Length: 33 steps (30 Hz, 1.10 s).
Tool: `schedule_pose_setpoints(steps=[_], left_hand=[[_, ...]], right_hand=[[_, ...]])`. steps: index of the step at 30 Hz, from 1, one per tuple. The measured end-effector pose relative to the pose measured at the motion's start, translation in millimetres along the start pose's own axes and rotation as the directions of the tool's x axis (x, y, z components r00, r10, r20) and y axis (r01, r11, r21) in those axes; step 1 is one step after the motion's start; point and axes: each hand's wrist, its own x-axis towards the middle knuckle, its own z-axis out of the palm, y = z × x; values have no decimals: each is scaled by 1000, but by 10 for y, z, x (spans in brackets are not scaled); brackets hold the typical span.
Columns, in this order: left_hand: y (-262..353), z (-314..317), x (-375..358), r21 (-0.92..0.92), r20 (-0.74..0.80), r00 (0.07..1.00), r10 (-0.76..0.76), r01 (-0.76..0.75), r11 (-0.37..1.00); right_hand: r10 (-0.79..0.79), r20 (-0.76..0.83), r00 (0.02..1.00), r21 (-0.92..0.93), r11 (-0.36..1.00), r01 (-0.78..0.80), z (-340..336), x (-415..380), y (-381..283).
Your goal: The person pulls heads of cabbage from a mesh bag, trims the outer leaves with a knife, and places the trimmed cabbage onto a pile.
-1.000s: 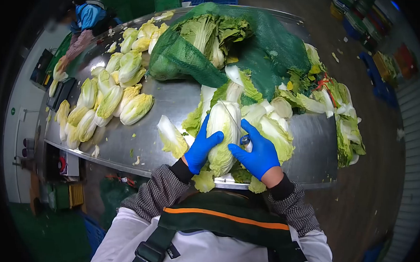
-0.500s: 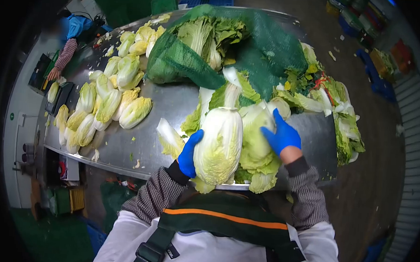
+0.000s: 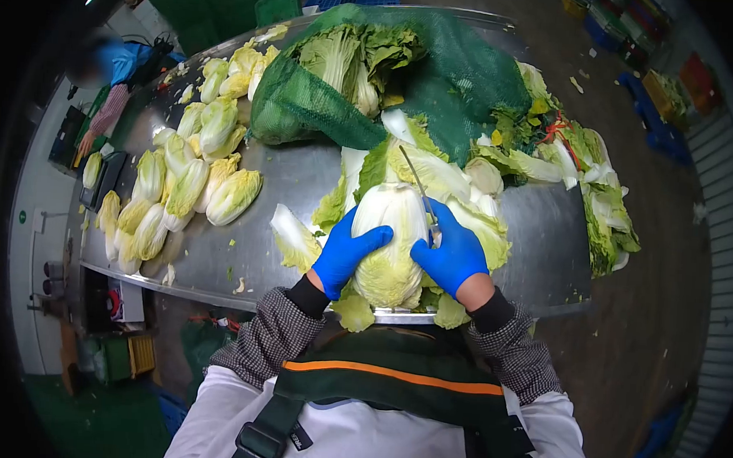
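A pale napa cabbage (image 3: 390,247) lies at the table's front edge on loose outer leaves (image 3: 426,172). My left hand (image 3: 347,257), in a blue glove, is wrapped round its left side with the thumb on top. My right hand (image 3: 454,257), also gloved in blue, is closed on a knife (image 3: 417,179) and rests against the cabbage's right side. The thin blade points away from me, up and to the left; most of the handle is hidden in my fingers. A torn leaf (image 3: 294,238) lies left of my left hand.
Trimmed cabbages (image 3: 170,185) lie in a group on the left of the metal table (image 3: 295,175). A green mesh bag (image 3: 474,77) with leafy cabbage stands at the back. More leaves (image 3: 604,208) pile up at the right edge. A co-worker's hand (image 3: 87,141) is at the far left.
My right hand has moved left from the loose leaves to the cabbage, and a knife now shows in it. My left thumb has come over the cabbage. A leaf has dropped to the right.
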Motion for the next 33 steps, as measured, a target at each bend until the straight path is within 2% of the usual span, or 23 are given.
schedule_pose_setpoints(steps=[1,4,5,7,8,10,11,12,13,14,15,16,17,19,22,25,26,29,32,33], left_hand=[[-4,3,9,60,-4,1000,12,-12,998],[105,-74,-4,88,50,996,-68,64,994],[125,-156,-27,128,114,989,-89,74,989],[110,-329,-58,210,240,961,-137,87,974],[58,-354,-88,139,297,947,-125,86,986],[-9,-302,-191,-242,236,958,-160,218,945],[0,-268,-156,-421,214,962,-168,246,873],[-37,-263,-118,-522,117,973,-200,232,821],[-47,-244,-86,-586,189,969,-161,243,773],[-36,-226,-33,-641,258,959,-117,261,722],[-18,-218,6,-689,325,943,-71,287,666],[19,-208,25,-622,291,950,-116,280,731],[62,-182,78,-511,250,954,-165,274,815],[101,-218,119,-407,246,966,-76,174,897],[-85,-227,67,-335,147,981,-124,168,927],[-157,-148,131,-66,39,991,128,-125,990],[-129,-127,138,0,15,988,156,-156,988],[-193,-149,180,173,-38,960,276,-266,949],[-116,-95,152,222,-48,964,260,-243,944],[-95,-124,150,182,-7,978,207,-203,962]], right_hand=[[37,5,999,-42,998,-37,-27,-11,-32],[-44,-161,986,-30,999,40,-31,-19,86],[-58,-261,964,-53,998,45,-151,11,145],[-25,-166,986,5,1000,26,-352,232,506],[-10,-175,985,-106,994,-8,-401,355,632],[-31,-201,979,-338,940,-40,-344,429,831],[-92,-189,978,-375,927,15,-278,392,877],[-50,-125,991,-226,974,20,-261,323,636],[-9,-50,999,-69,998,5,-283,205,314],[18,111,994,217,975,-42,-356,109,43],[0,270,963,474,870,-133,-366,38,-133],[-100,177,979,569,822,-19,-246,-3,-174],[-31,211,977,617,779,-109,-217,13,-221],[-169,36,985,393,909,142,-136,37,-192],[-70,152,986,224,974,35,-24,-17,-251],[-80,114,990,180,982,59,28,32,-165],[-125,71,990,185,977,110,57,49,-133],[-105,-24,994,230,967,108,161,66,-99],[-66,-48,997,146,987,73,140,49,-159],[-82,-37,996,123,989,86,95,50,-149]])
